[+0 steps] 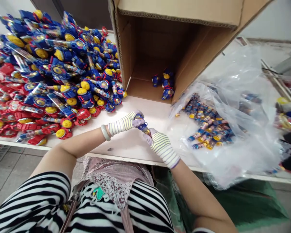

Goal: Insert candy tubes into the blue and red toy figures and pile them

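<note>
Both my hands wear striped knit gloves and meet over the white table (126, 142). My left hand (127, 122) is closed on a small blue toy (140, 122). My right hand (161, 145) pinches a small tube (146, 130) with a yellow end, held against the toy. A big heap of blue, red and yellow toys (55, 74) lies to the left. An open cardboard box (160, 55) lies on its side straight ahead, with a few blue toys (164, 84) inside.
A clear plastic bag (232, 129) on the right holds several small tubes (206, 124). The table's front edge runs just below my hands. Grey floor shows at lower left, green material at lower right.
</note>
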Tool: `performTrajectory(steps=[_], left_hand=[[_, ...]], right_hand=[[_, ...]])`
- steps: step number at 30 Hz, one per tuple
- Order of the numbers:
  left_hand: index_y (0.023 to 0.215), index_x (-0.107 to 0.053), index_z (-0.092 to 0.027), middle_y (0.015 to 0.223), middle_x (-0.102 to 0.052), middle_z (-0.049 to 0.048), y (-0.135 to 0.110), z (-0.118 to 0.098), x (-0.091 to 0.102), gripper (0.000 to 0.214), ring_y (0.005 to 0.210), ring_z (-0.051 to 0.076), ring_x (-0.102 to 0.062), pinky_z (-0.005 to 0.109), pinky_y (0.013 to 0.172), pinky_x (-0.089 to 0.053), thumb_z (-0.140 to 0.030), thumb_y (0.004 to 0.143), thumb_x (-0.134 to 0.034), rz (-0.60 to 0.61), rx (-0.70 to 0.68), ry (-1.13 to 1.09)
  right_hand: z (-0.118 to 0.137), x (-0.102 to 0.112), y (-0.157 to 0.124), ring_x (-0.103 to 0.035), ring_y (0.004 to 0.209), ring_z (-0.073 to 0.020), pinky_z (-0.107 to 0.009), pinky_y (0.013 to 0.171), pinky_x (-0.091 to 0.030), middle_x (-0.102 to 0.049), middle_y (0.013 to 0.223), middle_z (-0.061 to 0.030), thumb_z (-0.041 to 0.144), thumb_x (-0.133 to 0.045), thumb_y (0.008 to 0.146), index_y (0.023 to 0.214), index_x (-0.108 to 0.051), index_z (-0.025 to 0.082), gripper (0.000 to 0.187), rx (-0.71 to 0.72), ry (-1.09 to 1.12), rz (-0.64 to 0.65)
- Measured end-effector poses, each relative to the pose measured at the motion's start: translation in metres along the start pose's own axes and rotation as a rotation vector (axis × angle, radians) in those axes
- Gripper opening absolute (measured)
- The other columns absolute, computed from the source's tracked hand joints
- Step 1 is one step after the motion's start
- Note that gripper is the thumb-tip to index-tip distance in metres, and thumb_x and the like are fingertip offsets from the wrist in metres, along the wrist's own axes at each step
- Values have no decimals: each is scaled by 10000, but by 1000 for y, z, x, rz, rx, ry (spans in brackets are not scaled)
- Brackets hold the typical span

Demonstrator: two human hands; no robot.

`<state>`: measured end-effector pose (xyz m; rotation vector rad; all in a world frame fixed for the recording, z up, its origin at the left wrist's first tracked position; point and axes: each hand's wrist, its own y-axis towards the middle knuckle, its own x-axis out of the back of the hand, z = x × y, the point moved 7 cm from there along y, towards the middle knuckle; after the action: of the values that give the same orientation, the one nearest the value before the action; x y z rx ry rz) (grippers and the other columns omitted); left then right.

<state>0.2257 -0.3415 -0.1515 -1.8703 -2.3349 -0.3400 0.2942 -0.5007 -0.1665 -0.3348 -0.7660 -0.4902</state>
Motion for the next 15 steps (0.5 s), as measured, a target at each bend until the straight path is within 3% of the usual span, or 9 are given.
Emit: performTrajectory(steps=[3, 6, 10, 13, 15], left_hand=[[1094, -580, -137, 962, -649, 83, -4, 1, 5, 418, 841, 184, -629, 305, 757, -524, -491, 893, -675, 13, -53, -62], [1094, -595, -146, 987, -658, 89, -6, -2, 14, 379, 858, 177, -633, 305, 774, -529, -440, 882, -708, 88, -105, -18], [1082, -608, -154, 993, -667, 87, -9, -12, 31, 369, 855, 170, -633, 306, 784, -535, -423, 872, -748, 133, -100, 19], [1068, -638, -150, 969, -683, 92, -13, -33, 59, 420, 847, 186, -642, 318, 781, -542, -467, 832, -783, 133, -99, 79], [1072, -653, -150, 1001, -683, 104, -18, -63, 115, 435, 903, 213, -645, 369, 835, -546, -521, 858, -727, -110, -156, 187]], right_hand=[[9, -14, -6, -491, 575, -164, -290, 567, -406, -558, 658, -17, 680, -462, 935, 830, -604, 217, 496, -22, 378, 150], [13, -40, -10, -318, 450, -109, -254, 445, -262, -411, 547, 56, 760, -515, 876, 854, -608, 210, 558, -171, 715, 317], [27, -61, 1, -265, 406, -90, -239, 414, -197, -379, 515, 74, 786, -538, 845, 858, -604, 211, 579, -201, 863, 416], [30, -49, 17, -509, 501, -155, -298, 506, -451, -563, 613, 3, 741, -518, 905, 999, -654, 216, 550, -34, 742, 409], [20, -26, 26, -707, 857, -253, -413, 776, -587, -730, 945, -111, 748, -564, 881, 1241, -628, 239, 627, 84, 650, 327]])
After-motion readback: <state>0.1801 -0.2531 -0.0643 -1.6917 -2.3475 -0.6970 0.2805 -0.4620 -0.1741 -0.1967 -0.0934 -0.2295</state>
